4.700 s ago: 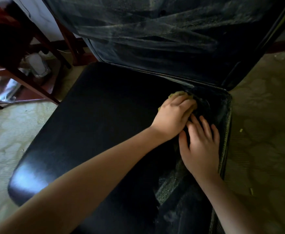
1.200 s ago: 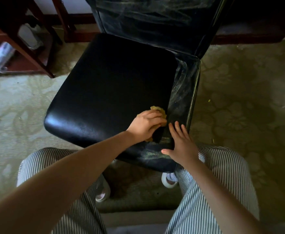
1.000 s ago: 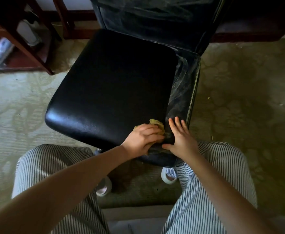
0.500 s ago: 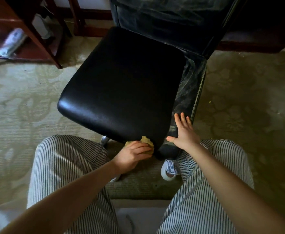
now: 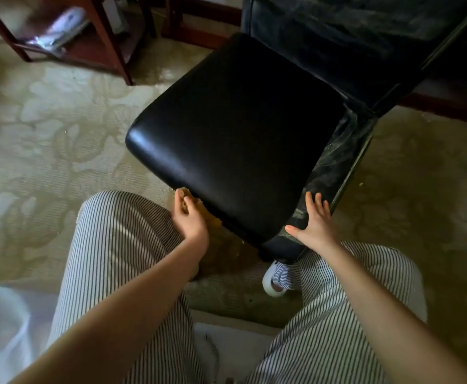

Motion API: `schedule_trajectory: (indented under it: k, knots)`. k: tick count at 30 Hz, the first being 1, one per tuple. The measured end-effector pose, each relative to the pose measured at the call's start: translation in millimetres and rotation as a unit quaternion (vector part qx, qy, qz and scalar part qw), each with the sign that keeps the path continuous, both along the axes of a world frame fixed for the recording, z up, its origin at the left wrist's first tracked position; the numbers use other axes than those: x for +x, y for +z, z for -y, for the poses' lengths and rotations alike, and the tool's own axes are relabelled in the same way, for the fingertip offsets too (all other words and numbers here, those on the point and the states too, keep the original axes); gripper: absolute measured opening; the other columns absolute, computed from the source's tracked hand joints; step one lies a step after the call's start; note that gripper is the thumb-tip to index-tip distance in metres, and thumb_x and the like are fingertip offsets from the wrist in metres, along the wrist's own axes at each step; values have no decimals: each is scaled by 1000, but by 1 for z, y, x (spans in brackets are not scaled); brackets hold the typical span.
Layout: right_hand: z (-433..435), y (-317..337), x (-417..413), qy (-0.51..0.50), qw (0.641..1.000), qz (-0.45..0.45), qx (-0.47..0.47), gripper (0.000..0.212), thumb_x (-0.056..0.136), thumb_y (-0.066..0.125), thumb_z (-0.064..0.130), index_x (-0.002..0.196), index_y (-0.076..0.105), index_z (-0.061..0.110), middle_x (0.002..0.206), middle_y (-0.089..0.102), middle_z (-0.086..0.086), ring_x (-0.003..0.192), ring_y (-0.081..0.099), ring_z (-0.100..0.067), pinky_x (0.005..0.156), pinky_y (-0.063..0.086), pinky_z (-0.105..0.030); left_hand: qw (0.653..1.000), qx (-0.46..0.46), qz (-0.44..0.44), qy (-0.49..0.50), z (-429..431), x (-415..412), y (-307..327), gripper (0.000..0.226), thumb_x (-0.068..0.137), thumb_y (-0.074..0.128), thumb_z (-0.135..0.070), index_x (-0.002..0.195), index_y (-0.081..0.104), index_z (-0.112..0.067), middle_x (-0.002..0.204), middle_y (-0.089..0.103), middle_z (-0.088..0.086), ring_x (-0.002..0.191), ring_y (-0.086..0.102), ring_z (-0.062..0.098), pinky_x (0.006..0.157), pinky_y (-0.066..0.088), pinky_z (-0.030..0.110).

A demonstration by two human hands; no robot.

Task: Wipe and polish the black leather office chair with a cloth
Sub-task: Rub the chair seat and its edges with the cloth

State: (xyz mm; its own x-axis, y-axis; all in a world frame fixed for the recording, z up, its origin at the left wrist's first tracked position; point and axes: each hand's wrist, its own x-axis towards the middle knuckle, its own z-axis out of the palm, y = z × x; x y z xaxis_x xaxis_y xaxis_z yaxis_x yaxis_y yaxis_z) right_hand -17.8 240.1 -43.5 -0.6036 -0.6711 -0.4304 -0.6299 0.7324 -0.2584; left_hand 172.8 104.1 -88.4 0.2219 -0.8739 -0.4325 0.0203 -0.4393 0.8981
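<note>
A pale, flower-patterned carpet [image 5: 46, 128] fills the floor of a dim room. On it stands a black leather office chair [image 5: 240, 128], seen from above by the person working on it. Most of the seat is dark and glossy, with a soft highlight along its left edge. A strip down the right side [image 5: 334, 164] and the backrest [image 5: 337, 37] carry grey, dusty streaks.

The person's legs, in striped trousers [image 5: 116, 245], are set either side of the seat's near corner, and both bare forearms reach forward. A dark red wooden shelf unit [image 5: 107, 37] stands on the carpet at upper left (a pale, blurred object [image 5: 60, 26] lies on its low shelf).

The left hand [image 5: 189, 217] is at the seat's near left edge, its fingers curled around a yellowish cloth [image 5: 214, 220]. The cloth is pressed against the rim of the cushion, and parts of it show past the fingertips and beside the palm. The right hand [image 5: 314, 225] lies flat on the near right corner of the seat, fingers straight and slightly spread, thumb out to the side, grasping nothing. A white shoe [image 5: 273, 284] shows below the seat, between the knees.
</note>
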Motion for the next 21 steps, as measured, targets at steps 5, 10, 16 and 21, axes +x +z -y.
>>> schedule_trajectory:
  k: [5,10,16,21]
  knots:
    - [2,-2,12,-10,1000,8,-12,98,83,67,40,151,1,17,158,-8,-8,145,-6,-27,115,9,-39,998,-7,-9,61,-26,-29,-1,36,98,44,-12,133,50,-7,140,47,5,129,42,15,87,25,-6]
    - [4,-7,25,-33,998,29,-35,96,84,67,34,150,0,17,157,-10,-8,144,-9,-26,116,6,-38,1000,10,15,11,-66,-40,4,37,97,49,-15,134,51,-17,146,38,1,135,34,12,94,18,-4]
    - [7,-10,31,-47,998,24,-43,95,85,66,33,150,-1,18,157,-11,-6,144,-11,-25,116,6,-39,997,8,56,-61,-121,-47,7,40,95,51,-11,134,49,-21,147,38,7,136,35,19,106,25,16]
    - [6,-11,30,-42,997,25,-53,95,85,66,34,150,-1,18,158,-10,-6,144,-10,-25,116,6,-39,988,11,32,-148,-149,-38,8,40,94,52,-8,134,49,-16,147,37,5,132,29,4,101,22,-1]
